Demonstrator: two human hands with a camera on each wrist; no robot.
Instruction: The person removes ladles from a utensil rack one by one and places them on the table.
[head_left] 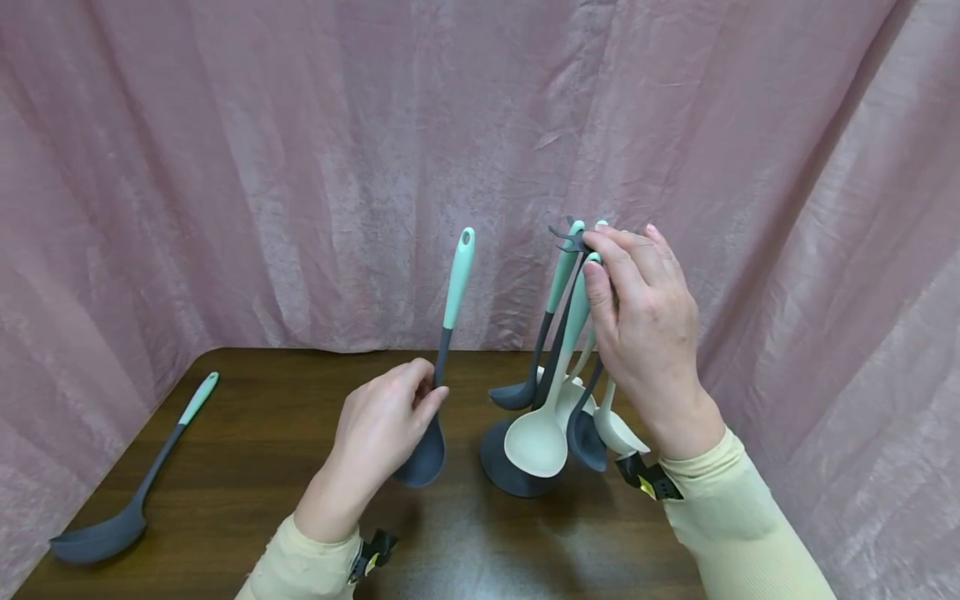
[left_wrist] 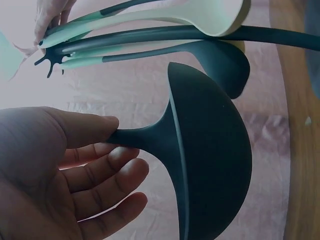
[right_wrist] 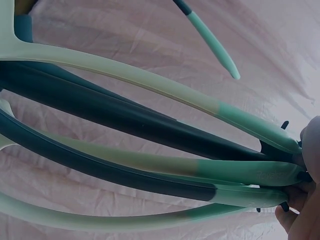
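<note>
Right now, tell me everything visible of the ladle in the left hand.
The ladle has a dark grey bowl and shaft and a mint handle with a hole at its end, all plastic-looking. It is held nearly upright, bowl down, left of the stand. The left hand pinches its shaft just above the bowl.

The table (head_left: pixel 285 467) is dark brown wood with visible grain and a rounded far left corner. A pink curtain (head_left: pixel 375 167) with a soft sheen hangs just behind the table, filling the background above it, and runs along the table's left and right sides too. Its folds drop vertically behind the table, and deeper, darker ones slant down to the table's right. Pale glare (head_left: pixel 491 575) lies on the table's near middle.
</note>
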